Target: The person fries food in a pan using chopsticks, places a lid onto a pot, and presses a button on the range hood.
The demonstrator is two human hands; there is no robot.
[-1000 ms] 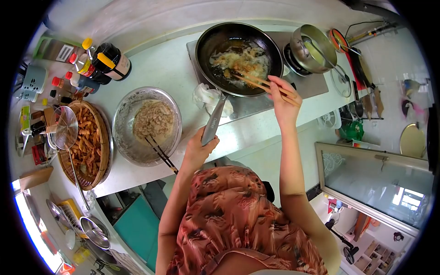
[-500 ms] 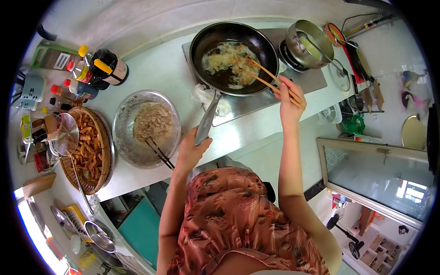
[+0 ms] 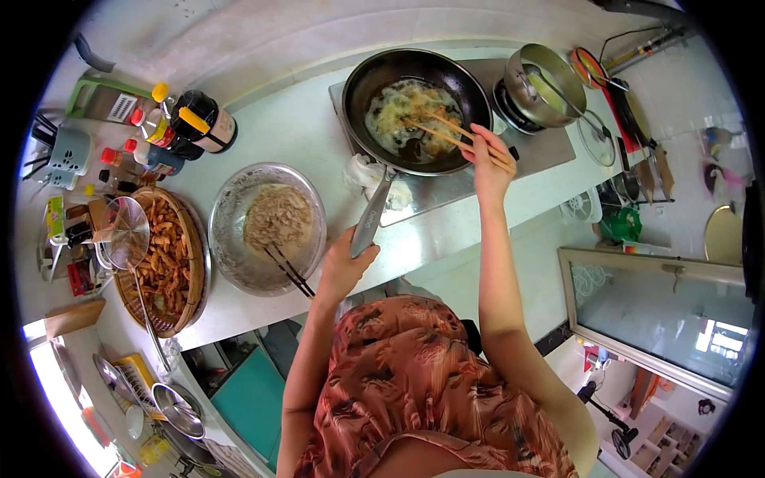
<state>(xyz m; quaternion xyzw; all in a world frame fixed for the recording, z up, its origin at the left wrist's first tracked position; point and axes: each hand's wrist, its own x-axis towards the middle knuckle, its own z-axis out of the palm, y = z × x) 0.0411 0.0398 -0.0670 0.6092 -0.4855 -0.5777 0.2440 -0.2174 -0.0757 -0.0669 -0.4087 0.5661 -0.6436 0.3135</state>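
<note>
My left hand (image 3: 346, 265) is closed around the grey handle of a black frying pan (image 3: 366, 88) on the stove. Battered pieces (image 3: 410, 111) bubble in the pan's oil. My right hand (image 3: 492, 166) grips a pair of wooden chopsticks (image 3: 460, 134), whose tips reach into the frying pieces. Left of the pan handle stands a metal bowl (image 3: 227, 255) with pale coated pieces (image 3: 279, 219) in it. Dark chopsticks (image 3: 288, 271) lean on its near rim.
A wicker basket (image 3: 199, 275) of browned fried pieces sits at the left, with a wire skimmer (image 3: 127, 231) over it. Sauce bottles (image 3: 209, 123) stand behind. A steel pot (image 3: 570, 76) with a ladle occupies the right burner. A crumpled cloth (image 3: 365, 171) lies beside the pan.
The chopstick tips have moved a little left within the pan, and my right hand has shifted slightly left. The whole view has shifted slightly. My left hand keeps holding the pan handle.
</note>
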